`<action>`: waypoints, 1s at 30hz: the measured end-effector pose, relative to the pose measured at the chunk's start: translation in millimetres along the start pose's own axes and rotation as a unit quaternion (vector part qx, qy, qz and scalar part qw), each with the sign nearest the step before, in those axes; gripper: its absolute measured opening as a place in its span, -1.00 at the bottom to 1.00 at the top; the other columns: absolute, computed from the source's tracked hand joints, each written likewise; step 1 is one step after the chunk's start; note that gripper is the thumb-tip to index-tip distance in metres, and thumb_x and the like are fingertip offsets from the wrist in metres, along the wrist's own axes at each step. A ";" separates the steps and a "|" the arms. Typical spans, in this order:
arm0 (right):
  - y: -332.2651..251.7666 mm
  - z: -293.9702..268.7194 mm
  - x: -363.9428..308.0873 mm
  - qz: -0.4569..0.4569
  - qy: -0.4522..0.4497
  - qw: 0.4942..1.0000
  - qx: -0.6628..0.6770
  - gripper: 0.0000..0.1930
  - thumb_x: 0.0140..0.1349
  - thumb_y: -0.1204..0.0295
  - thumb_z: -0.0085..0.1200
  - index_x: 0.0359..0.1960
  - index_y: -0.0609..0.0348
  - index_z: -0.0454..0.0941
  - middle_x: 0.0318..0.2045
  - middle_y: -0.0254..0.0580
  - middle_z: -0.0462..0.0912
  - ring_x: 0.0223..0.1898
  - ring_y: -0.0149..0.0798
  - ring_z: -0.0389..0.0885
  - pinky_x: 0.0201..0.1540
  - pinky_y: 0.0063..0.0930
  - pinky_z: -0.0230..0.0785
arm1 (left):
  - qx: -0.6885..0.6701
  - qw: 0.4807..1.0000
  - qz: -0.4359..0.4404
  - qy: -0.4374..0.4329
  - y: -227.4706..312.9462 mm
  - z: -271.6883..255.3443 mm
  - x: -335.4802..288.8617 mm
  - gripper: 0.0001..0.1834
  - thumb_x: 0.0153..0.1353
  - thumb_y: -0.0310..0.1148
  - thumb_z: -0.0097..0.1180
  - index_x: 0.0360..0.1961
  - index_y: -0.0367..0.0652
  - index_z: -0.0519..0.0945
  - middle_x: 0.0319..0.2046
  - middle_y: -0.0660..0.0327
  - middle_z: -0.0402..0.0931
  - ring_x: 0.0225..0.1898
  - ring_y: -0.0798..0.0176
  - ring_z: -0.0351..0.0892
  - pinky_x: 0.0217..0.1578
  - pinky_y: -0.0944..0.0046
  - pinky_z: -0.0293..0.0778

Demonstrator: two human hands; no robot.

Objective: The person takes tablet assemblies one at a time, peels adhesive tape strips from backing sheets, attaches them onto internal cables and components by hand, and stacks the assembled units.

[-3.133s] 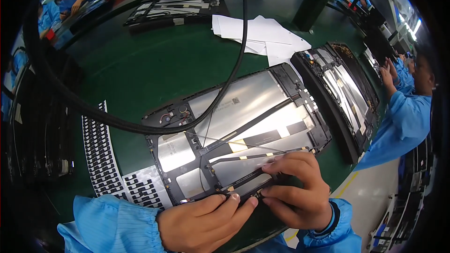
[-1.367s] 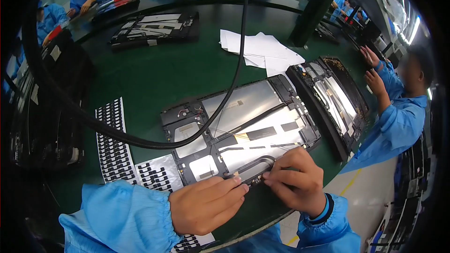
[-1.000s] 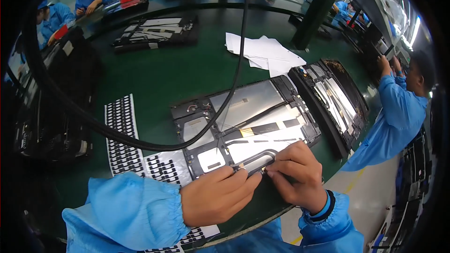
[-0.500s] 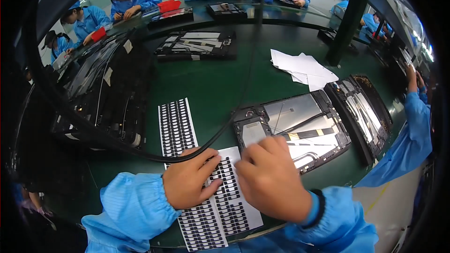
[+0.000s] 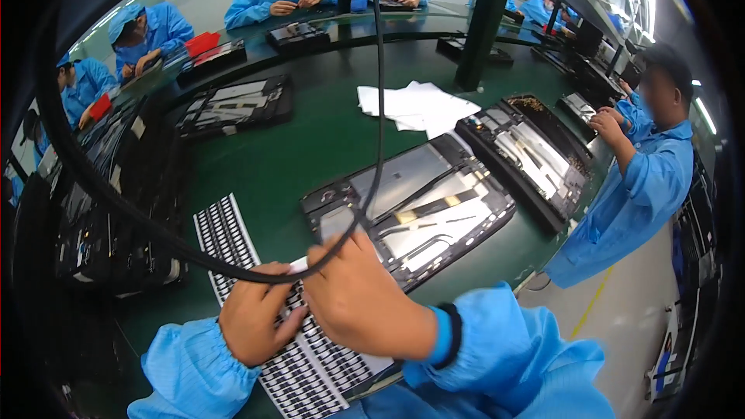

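My left hand (image 5: 254, 321) lies with its thumb and fingers apart on a white sheet with rows of small black-and-white stickers (image 5: 225, 234). My right hand (image 5: 358, 295) is closed just to the right, its fingers curled over the upper part of a second, overlapping sticker sheet (image 5: 341, 365). Whatever sits between those fingertips is hidden. Beyond my right hand lies an opened flat electronic device (image 5: 407, 167) with a black frame, silver plates and dark cables. A black cable (image 5: 182, 242) loops across the view in front of both hands.
Another opened device (image 5: 531, 151) lies to the right, and one (image 5: 237, 102) at the far left. Black device housings (image 5: 116, 209) are stacked at left. White papers (image 5: 415, 106) lie near a dark green post (image 5: 485, 23). A co-worker (image 5: 636, 163) stands at right; others sit across the back.
The view has swung to the right, bringing the co-worker at right into fuller view. My right hand has come closer to my left hand, which stays on the sticker sheet.
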State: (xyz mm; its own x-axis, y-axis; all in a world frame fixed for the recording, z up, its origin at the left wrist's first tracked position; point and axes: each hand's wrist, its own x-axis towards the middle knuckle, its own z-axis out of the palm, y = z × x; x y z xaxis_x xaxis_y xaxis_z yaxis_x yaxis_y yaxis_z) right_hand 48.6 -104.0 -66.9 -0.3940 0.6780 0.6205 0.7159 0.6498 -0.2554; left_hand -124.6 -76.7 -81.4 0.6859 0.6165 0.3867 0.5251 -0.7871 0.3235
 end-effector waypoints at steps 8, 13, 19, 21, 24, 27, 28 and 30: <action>92.3 -137.3 -92.2 0.299 -0.012 0.931 0.209 -0.96 -0.03 0.57 0.07 -0.54 0.19 0.47 -0.21 -0.13 0.51 -0.09 -0.14 0.39 0.01 -0.33 0.15 | -0.085 0.970 0.194 -0.121 71.3 -10.0 57.0 -0.62 -0.15 -0.41 0.20 -0.24 -0.34 0.51 -0.15 -0.06 0.43 -0.16 -0.03 0.47 -0.15 0.11 0.42; 128.1 -129.8 -94.5 0.290 -0.046 0.924 0.246 -0.98 -0.07 0.57 0.04 -0.58 0.20 0.46 -0.03 -0.04 0.43 0.11 -0.06 0.21 0.18 -0.25 -0.08 | -0.059 0.928 0.356 -0.091 77.5 59.5 117.8 -0.68 -0.09 -0.44 0.12 -0.27 -0.40 0.50 -0.15 -0.04 0.43 -0.19 0.02 0.47 -0.14 0.18 0.43; 131.6 -135.3 -89.6 0.274 -0.073 0.926 0.248 -0.97 -0.10 0.58 0.02 -0.61 0.17 0.48 -0.01 -0.10 0.41 0.15 -0.02 0.14 0.17 -0.23 -0.10 | -0.064 0.932 0.327 -0.141 82.8 57.4 126.2 -0.69 -0.10 -0.45 0.04 -0.28 -0.41 0.50 -0.16 -0.04 0.44 -0.20 0.05 0.48 -0.17 0.22 0.45; 133.5 -135.9 -90.0 0.278 -0.078 0.925 0.245 -0.97 -0.12 0.57 0.03 -0.62 0.17 0.48 -0.01 -0.10 0.41 0.13 -0.02 0.15 0.17 -0.23 -0.10 | -0.060 0.933 0.324 -0.145 84.1 57.6 127.6 -0.69 -0.10 -0.45 0.02 -0.29 -0.41 0.51 -0.16 -0.04 0.44 -0.19 0.06 0.47 -0.18 0.24 0.46; 134.0 -134.7 -90.3 0.272 -0.079 0.931 0.231 -0.97 -0.13 0.57 0.03 -0.63 0.17 0.47 -0.02 -0.11 0.41 0.11 -0.03 0.16 0.15 -0.22 -0.10 | -0.061 0.933 0.325 -0.143 85.0 58.9 128.6 -0.68 -0.11 -0.45 0.00 -0.29 -0.42 0.51 -0.17 -0.04 0.44 -0.19 0.06 0.48 -0.19 0.24 0.46; 132.4 -133.3 -88.8 0.267 -0.079 0.938 0.207 -0.98 -0.15 0.56 0.03 -0.64 0.17 0.47 -0.03 -0.11 0.41 0.10 -0.03 0.18 0.13 -0.21 -0.09 | -0.078 0.939 0.320 -0.095 84.6 57.0 122.9 -0.69 -0.08 -0.48 -0.03 -0.27 -0.45 0.46 -0.14 -0.08 0.38 -0.14 -0.03 0.41 -0.14 0.19 0.40; 131.9 -132.9 -88.2 0.266 -0.080 0.938 0.207 -0.98 -0.16 0.56 0.03 -0.64 0.17 0.46 -0.03 -0.12 0.41 0.09 -0.04 0.18 0.13 -0.21 -0.09 | -0.078 0.939 0.320 -0.096 85.3 55.9 123.1 -0.69 -0.08 -0.48 -0.03 -0.27 -0.45 0.46 -0.14 -0.08 0.38 -0.14 -0.03 0.41 -0.14 0.19 0.40; 131.1 -132.8 -87.8 0.265 -0.081 0.939 0.206 -0.98 -0.16 0.56 0.03 -0.65 0.17 0.46 -0.03 -0.13 0.41 0.09 -0.04 0.18 0.13 -0.20 -0.08 | -0.099 0.942 0.308 -0.084 87.5 54.9 127.0 -0.68 -0.10 -0.48 -0.03 -0.29 -0.48 0.46 -0.19 -0.08 0.41 -0.18 -0.04 0.44 -0.17 0.18 0.43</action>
State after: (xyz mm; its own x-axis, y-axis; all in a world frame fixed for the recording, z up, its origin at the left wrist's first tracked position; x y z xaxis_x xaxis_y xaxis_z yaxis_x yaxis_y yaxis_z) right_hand 253.6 -124.0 -56.5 -0.1513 0.9650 0.2140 0.5659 0.2621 -0.7817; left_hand 36.1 -68.2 -51.4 0.9090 0.0179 0.4165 -0.0921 -0.9657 0.2426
